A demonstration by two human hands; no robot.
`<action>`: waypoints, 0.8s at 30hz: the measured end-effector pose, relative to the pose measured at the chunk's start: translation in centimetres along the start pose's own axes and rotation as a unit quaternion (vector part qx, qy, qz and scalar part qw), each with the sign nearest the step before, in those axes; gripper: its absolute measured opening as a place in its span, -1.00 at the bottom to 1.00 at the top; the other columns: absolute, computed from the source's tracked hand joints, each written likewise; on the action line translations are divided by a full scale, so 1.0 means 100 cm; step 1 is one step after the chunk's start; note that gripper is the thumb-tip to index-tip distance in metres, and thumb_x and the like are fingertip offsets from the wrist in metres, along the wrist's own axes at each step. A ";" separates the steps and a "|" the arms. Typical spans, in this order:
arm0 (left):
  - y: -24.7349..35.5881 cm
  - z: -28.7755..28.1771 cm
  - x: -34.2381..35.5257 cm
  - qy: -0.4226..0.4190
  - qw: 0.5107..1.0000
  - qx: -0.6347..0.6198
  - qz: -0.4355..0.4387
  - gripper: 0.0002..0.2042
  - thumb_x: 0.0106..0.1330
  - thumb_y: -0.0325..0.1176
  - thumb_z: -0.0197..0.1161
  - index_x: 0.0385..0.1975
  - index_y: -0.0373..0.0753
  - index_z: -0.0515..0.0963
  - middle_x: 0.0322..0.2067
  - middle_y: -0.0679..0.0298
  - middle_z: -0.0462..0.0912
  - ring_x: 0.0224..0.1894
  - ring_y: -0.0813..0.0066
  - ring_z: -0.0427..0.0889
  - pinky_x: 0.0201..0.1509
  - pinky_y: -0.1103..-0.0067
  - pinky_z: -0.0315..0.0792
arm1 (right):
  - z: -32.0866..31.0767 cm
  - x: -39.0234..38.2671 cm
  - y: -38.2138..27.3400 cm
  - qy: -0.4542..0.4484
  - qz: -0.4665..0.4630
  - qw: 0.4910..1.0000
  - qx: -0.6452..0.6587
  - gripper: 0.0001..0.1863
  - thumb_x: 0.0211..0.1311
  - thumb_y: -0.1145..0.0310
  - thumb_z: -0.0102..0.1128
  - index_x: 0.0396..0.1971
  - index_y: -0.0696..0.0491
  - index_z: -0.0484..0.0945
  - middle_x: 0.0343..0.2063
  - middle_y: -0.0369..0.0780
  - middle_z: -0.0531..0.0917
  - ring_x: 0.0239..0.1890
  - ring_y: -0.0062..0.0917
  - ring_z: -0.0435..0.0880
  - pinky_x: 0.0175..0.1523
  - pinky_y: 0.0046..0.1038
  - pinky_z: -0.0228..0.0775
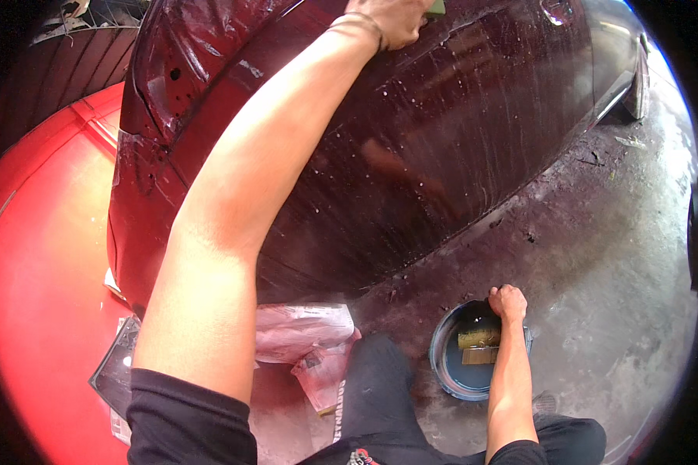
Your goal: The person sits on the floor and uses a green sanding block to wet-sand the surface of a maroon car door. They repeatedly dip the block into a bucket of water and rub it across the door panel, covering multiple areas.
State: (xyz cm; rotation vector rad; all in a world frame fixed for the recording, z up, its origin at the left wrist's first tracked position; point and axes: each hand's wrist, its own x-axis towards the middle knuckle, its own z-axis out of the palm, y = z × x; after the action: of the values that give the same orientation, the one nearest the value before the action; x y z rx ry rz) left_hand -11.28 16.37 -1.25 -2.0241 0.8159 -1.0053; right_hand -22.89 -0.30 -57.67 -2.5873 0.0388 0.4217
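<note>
At the top of the view, my left hand (392,22) is closed around a small green block (436,8). Most of that block is cut off by the picture's edge, so its kind does not show. The hand lies against a dark red car body panel (442,147), wet and streaked with drops. Lower right, my right hand (509,302) is curled into a fist at the far rim of a round basin (436,358). Anything inside its fingers is hidden. Dark liquid fills the basin, and a yellowish block (478,339) and a tan, brush-like piece (481,356) lie in it.
A bright red panel (46,263) stands at the left. Paper sheets (304,329) with reddish stains lie by my knee (376,380), and a dark flat object (116,368) is left of them. Stained grey concrete floor (597,287) stretches to the right.
</note>
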 end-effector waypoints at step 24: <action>0.103 -0.004 -0.065 0.016 0.990 -0.063 -0.125 -0.70 0.28 -0.16 0.39 -0.08 -0.15 0.59 -0.14 0.19 0.68 -0.05 0.22 0.65 0.17 0.19 0.23 | 0.000 0.008 -0.001 0.200 -0.073 0.935 0.284 -0.67 0.48 0.13 0.17 -0.06 0.06 0.73 -0.18 0.02 0.80 -0.07 -0.12 0.82 0.06 -0.13 0.61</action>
State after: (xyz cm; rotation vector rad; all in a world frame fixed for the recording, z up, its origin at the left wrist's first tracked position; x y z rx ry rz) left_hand -17.04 15.82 -11.96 -2.2641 0.6676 -1.1529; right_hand -22.15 -0.17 -57.83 -2.0402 0.0947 -0.1633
